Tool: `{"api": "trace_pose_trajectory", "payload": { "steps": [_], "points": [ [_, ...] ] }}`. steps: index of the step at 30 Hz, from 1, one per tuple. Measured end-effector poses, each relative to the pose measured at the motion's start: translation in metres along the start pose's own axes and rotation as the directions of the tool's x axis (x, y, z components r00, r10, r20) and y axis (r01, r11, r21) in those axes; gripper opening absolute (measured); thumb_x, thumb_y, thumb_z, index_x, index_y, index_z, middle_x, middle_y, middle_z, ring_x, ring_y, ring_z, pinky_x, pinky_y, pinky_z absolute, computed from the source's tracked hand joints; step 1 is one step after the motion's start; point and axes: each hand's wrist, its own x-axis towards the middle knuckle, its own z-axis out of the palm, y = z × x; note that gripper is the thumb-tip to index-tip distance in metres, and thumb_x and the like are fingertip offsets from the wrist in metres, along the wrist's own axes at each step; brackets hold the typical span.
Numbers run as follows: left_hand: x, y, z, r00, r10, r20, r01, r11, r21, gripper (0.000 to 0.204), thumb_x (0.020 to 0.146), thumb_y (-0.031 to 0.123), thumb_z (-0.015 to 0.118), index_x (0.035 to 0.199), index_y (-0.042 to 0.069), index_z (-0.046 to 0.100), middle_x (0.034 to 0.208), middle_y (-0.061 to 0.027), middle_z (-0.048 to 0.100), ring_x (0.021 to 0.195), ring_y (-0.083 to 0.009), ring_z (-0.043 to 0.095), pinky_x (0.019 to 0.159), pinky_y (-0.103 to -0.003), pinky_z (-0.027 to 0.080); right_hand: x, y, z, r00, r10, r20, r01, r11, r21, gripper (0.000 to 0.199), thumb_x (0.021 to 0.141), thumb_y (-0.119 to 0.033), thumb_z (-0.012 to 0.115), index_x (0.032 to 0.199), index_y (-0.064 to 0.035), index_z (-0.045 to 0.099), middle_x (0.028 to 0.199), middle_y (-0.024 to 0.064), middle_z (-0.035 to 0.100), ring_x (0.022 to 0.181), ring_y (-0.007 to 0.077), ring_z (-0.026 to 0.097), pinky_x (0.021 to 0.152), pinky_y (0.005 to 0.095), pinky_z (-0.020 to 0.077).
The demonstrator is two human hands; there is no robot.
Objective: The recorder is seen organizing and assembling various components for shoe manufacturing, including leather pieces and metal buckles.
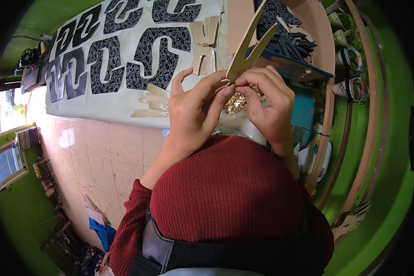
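Observation:
Above the table's near edge I hold up a beige forked strip piece (pixel 244 54), its pale prongs pointing up and away. My left hand (pixel 192 103) pinches its lower end between thumb and fingers, another finger sticking out to the left. My right hand (pixel 272 102) is closed at the same end, thumb and fingertips meeting the left ones. Whether a small fitting sits between the fingertips, I cannot tell. Just below are many small shiny gold pieces (pixel 235 106), partly hidden by my hands. Left of my left hand lies a glossy cream strip piece (pixel 152 102).
Black patterned S-shaped cutouts (pixel 105 64) lie in rows on the white-covered table (pixel 89 106). A cream piece gathered at its middle (pixel 204 44) lies beyond my hands. A cardboard box (pixel 318 34) with dark cutouts stands at right, near wooden rails (pixel 370 92) and small woven baskets (pixel 349 89).

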Motion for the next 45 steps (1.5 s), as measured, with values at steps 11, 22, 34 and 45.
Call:
{"api": "trace_pose_trajectory", "payload": {
  "steps": [11,22,34,45],
  "points": [
    [0.006,0.01,-0.006,0.999,0.043,-0.026,-0.044,0.999,-0.01,0.022,0.074,0.001,0.064,0.095,-0.001,0.058,0.075,-0.0076,0.066,0.071,-0.0135,0.062,0.09,-0.039,0.034,-0.001,-0.005,-0.001,0.989,-0.012,-0.145,0.021,0.998,0.056,0.015,0.061,0.003,0.068,0.074,-0.0015,0.061,0.07,0.0071,0.061,0.063,0.0194,0.056,0.058,0.0271,0.0437],
    [0.009,0.008,-0.005,0.994,0.086,-0.062,-0.09,0.993,-0.074,0.019,0.075,0.005,0.063,0.094,0.006,0.061,0.068,-0.0026,0.064,0.056,-0.0121,0.06,0.087,-0.038,0.037,0.004,-0.012,-0.012,0.982,0.185,-0.044,-0.167,0.949,0.268,0.013,0.063,0.005,0.068,0.075,-0.0011,0.065,0.074,0.0072,0.064,0.067,0.0148,0.059,0.061,0.0246,0.0456],
    [0.012,0.005,-0.003,0.996,0.083,-0.026,-0.085,0.989,-0.119,0.024,0.074,0.003,0.063,0.097,0.01,0.063,0.062,-0.0025,0.062,0.052,-0.012,0.057,0.084,-0.037,0.04,0.013,-0.013,-0.021,0.944,0.312,0.112,-0.331,0.888,0.318,0.016,0.067,0.005,0.064,0.081,-0.001,0.066,0.076,0.0071,0.065,0.07,0.0134,0.06,0.064,0.0242,0.0467],
    [0.014,0.004,-0.001,0.997,0.064,0.053,-0.06,0.995,-0.081,0.018,0.074,-0.005,0.06,0.091,0.0,0.063,0.082,-0.0079,0.065,0.068,-0.0149,0.062,0.083,-0.031,0.043,0.011,-0.004,-0.02,0.933,0.348,0.093,-0.36,0.904,0.23,0.018,0.064,0.001,0.068,0.082,-0.001,0.065,0.074,0.0083,0.065,0.066,0.0133,0.062,0.06,0.0247,0.0477]
  ]
}}
